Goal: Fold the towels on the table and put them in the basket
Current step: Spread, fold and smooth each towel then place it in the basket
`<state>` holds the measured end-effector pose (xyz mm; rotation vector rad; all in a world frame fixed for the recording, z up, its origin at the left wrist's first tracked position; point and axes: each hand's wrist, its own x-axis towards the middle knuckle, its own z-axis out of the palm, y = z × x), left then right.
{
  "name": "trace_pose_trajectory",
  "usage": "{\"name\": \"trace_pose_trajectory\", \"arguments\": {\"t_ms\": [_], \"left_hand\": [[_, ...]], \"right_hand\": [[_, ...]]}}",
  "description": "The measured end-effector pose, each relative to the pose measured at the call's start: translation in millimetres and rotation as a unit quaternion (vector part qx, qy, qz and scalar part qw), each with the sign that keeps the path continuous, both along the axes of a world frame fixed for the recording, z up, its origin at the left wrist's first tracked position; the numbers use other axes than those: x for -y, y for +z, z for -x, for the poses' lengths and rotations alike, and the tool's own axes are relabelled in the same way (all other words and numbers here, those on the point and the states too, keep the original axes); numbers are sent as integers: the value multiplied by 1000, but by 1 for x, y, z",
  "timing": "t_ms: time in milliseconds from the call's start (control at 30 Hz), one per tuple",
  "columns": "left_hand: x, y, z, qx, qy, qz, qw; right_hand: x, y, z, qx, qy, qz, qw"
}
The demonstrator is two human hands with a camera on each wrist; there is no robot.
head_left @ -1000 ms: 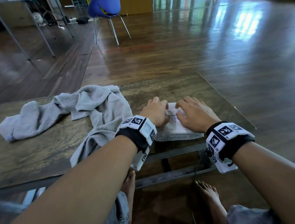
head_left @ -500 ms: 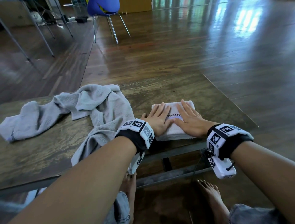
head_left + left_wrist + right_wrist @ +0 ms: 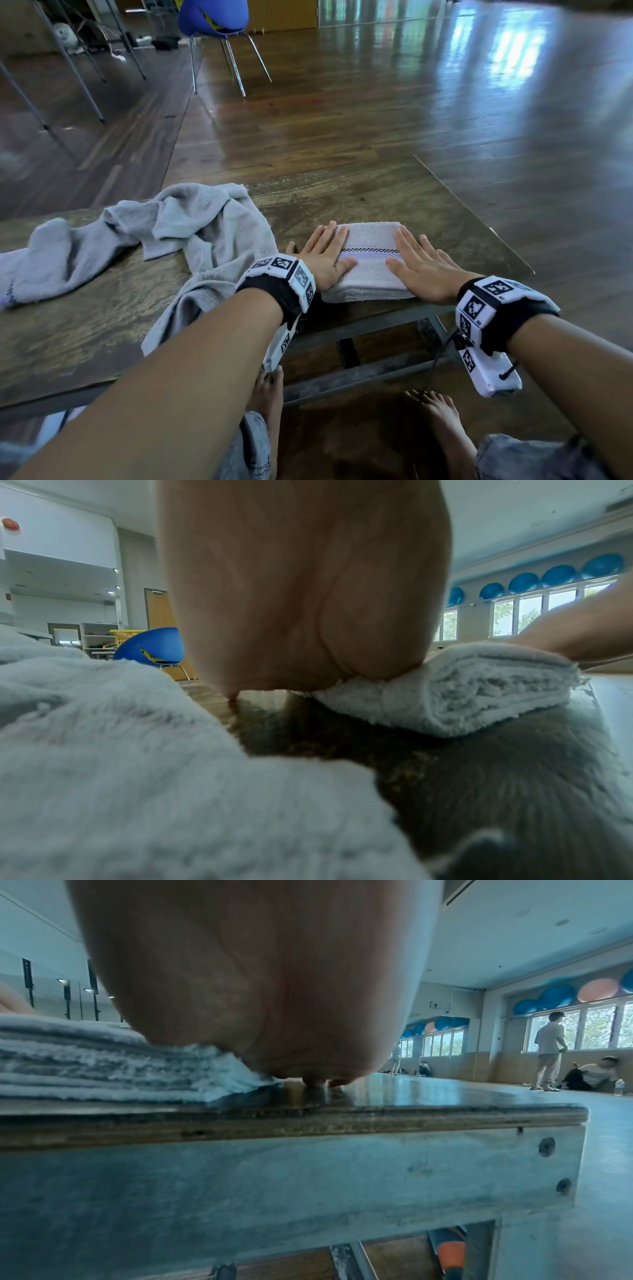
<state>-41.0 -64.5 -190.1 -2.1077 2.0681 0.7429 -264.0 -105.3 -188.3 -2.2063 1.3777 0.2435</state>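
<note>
A folded white towel [image 3: 371,270] with a checkered stripe lies near the front edge of the wooden table [image 3: 359,195]. My left hand [image 3: 325,255] lies flat on the towel's left side, fingers straight. My right hand [image 3: 419,263] presses flat on its right side, partly over the table. In the left wrist view the palm [image 3: 301,593] rests on the folded towel [image 3: 455,691]. From the right wrist, the heel of the hand [image 3: 260,988] sits on the stacked towel layers [image 3: 103,1066]. A crumpled grey towel [image 3: 144,246] lies to the left. No basket shows in the head view.
A blue chair [image 3: 214,17] stands on the wooden floor beyond the table. Metal table legs [image 3: 68,61] stand at the far left. My bare feet [image 3: 442,431] are under the table. People [image 3: 550,1050] are by the windows in the right wrist view.
Both hands went from curled at the towel's middle to flat, then slid apart towards its left and right sides. The stripe between them is now uncovered.
</note>
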Motion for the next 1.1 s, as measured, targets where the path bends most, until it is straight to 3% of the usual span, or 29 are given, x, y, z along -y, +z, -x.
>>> {"name": "trace_pose_trajectory", "arguments": {"t_ms": [267,400,467,600,700,833,1000,1100], "left_hand": [[-4,0,9,34,88,52,994],[-1,9,18,74,212,101,969],[3,16,19,70,228,120,964],[6,26,19,-34,223,182,957],[5,34,19,-134,243,213,937],[6,56,22,-248,256,205,911],[-6,92,23,-374,237,225,868],[-23,114,19,-406,237,249,847]], "right_hand": [[4,-6,-1,9,-14,6,1000],[4,-9,-2,14,-13,6,1000],[5,-10,-2,18,-12,9,1000],[4,-9,-3,28,-8,15,999],[4,-3,-3,53,-15,20,998],[5,12,-8,152,-74,19,985],[8,32,-20,294,-195,-4,936],[3,49,-25,384,-227,-29,895]]}}
